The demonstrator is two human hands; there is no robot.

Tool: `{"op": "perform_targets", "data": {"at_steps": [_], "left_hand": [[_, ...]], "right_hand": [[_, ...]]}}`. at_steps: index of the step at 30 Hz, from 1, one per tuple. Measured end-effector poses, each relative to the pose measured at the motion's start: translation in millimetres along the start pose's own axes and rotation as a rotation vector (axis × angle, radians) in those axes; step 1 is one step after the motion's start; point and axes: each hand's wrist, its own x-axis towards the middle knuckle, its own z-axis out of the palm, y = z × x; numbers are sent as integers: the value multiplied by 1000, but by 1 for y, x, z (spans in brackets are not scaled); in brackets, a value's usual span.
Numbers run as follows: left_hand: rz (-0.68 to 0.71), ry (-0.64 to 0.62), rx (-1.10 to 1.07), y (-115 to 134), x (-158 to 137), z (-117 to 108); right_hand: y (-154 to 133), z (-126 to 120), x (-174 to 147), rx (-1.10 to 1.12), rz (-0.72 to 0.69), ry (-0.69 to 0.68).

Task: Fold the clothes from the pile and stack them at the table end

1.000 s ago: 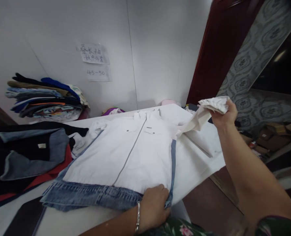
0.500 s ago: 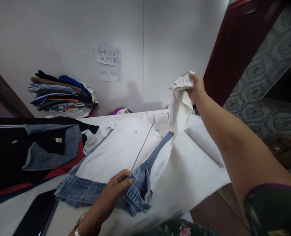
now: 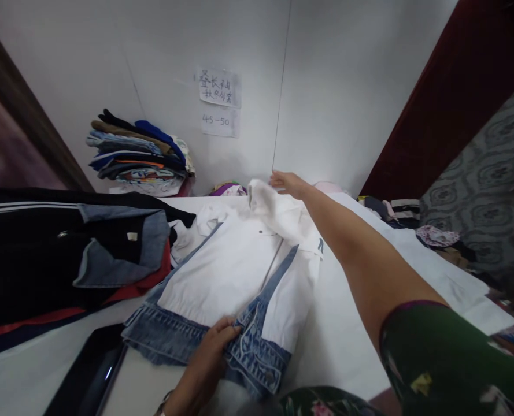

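Note:
A white jacket with blue denim trim [image 3: 222,263] lies front up on the white table. My left hand [image 3: 215,344] pinches its denim hem near the front opening, at the edge closest to me. The sleeve on the right [image 3: 278,214] is laid across the upper chest, its cuff end toward the back. My right hand [image 3: 287,184] hovers just above and behind that sleeve, fingers stretched out and holding nothing. Part of the sleeve passes behind my right forearm.
A stack of folded clothes [image 3: 139,156] stands at the back left against the wall. Black clothing with grey-blue denim [image 3: 122,248] covers the left side. A black phone-like slab [image 3: 87,370] lies in front. More clothes [image 3: 404,211] are piled beyond the table at right.
My right hand has carried the raised sleeve leftward across the jacket and let it go. My left hand keeps its grip on the hem. The view has turned slightly.

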Motion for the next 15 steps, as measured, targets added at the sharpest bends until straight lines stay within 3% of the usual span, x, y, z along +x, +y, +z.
{"op": "perform_targets", "data": {"at_steps": [2,9,12,15], "left_hand": [[1,10,2,-3,3,-2],[48,3,-18,1,-4,5],[36,9,16,5,-9,9],[43,3,54,9,-14,12]], "right_hand": [[20,-12,-13,-36,25,52],[101,-79,-96,-181,114,577],[143,-83,-138,-186,164,710],[178,-65,-168,-147,209,748]]}}
